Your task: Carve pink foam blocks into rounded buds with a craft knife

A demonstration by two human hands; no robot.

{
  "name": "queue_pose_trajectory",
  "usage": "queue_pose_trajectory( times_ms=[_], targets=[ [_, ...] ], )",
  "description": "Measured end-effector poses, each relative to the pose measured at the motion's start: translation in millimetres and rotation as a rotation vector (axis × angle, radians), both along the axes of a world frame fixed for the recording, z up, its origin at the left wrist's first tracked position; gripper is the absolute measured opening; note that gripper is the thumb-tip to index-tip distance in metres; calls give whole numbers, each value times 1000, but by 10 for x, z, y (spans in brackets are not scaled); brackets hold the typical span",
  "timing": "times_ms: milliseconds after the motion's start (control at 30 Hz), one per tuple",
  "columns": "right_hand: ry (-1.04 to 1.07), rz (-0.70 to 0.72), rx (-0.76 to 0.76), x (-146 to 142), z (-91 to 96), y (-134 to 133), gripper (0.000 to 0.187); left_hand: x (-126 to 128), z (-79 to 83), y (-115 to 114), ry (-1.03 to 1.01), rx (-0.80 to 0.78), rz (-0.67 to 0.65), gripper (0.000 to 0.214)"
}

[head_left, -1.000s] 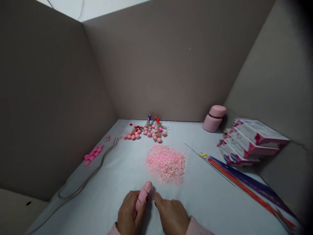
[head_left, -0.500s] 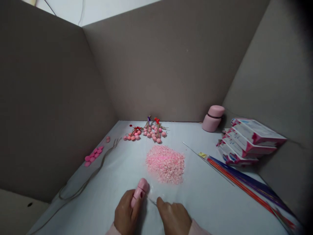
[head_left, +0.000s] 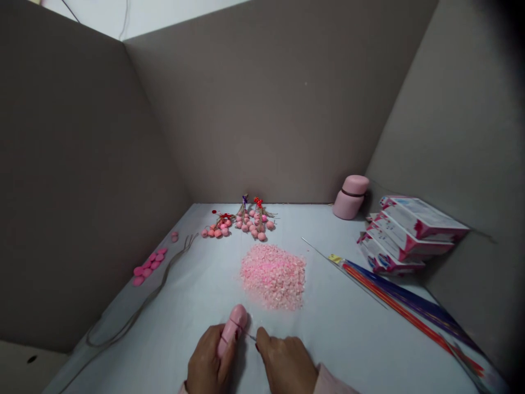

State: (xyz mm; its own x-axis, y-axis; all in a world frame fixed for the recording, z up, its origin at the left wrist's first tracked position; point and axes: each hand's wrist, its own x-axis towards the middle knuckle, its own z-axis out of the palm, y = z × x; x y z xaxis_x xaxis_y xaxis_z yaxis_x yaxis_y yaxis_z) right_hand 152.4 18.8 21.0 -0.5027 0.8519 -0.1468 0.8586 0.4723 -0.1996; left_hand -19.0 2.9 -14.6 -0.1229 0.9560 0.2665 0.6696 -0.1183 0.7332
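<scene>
The left hand (head_left: 209,364) is wrapped around a pink tube (head_left: 232,327), held just in front of the pile of pink beads (head_left: 273,275) on the desk (head_left: 353,334). The right hand (head_left: 285,364) pinches a thin needle (head_left: 249,336) whose tip meets the tube. Beyond the pile lie bead clusters (head_left: 241,223).

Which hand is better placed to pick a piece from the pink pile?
Probably the right hand: its fingertips pinch only a thin needle and lie nearest the pink pile. The left hand is wrapped around the pink oval piece.
</scene>
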Motion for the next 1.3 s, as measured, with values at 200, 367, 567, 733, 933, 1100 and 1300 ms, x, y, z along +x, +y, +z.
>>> queue_pose_trajectory(
  times_ms=[200, 367, 567, 733, 933, 1100, 1300],
  targets=[
    [-9, -8, -4, -20, 12, 22, 22, -1, 10, -5, 9, -3, -15, 27],
    [-13, -2, 5, -57, 17, 37, 20, 8, 42, -10, 24, -16, -25, 28],
    [-17, -12, -27, -83, 30, 53, 33, 11, 22, -15, 37, 9, -32, 25],
    [-31, -24, -69, -89, 84, 50, 36, 5, 9, -12, 16, 3, -28, 23],
    [-50, -38, -81, -81, 108, 47, 36, 17, 41, -8, 21, -19, -5, 26],
    [-19, -35, -59, -67, 94, 45, 33, 31, 71, -5, 10, -29, 0, 26],
    [-21, -58, -54, -84, 155, 27, 28, 20, 46, 4, 37, -2, -4, 27]
  ],
)
